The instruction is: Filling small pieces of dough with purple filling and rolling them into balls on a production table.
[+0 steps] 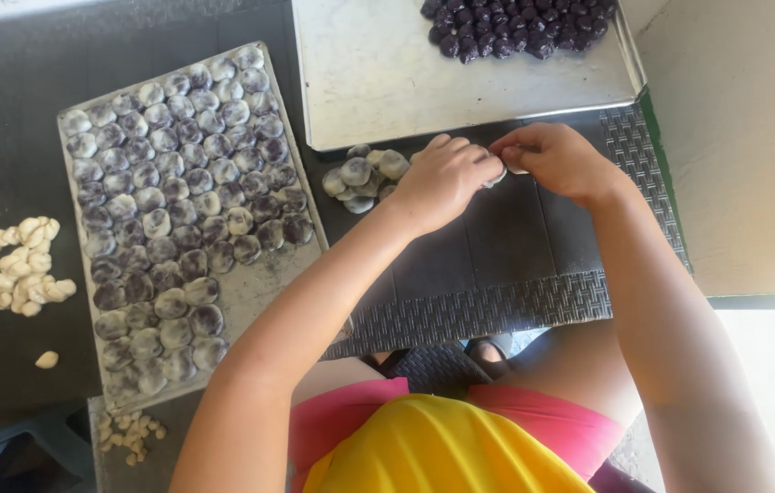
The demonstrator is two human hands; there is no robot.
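A pale dough piece (502, 170) sits pinched between both hands above the dark woven surface (497, 310), just below the upper metal tray (378, 82). The left hand (447, 178) curls its fingers closed around it, and the right hand (556, 157) grips its other edge with closed fingers. Just left lies a small heap of wrapped balls (365, 176). Further left, a long tray (255, 292) holds rows of the same balls. Dark purple filling balls (515, 26) fill the upper tray's corner. Pale dough scraps (27, 265) lie far left.
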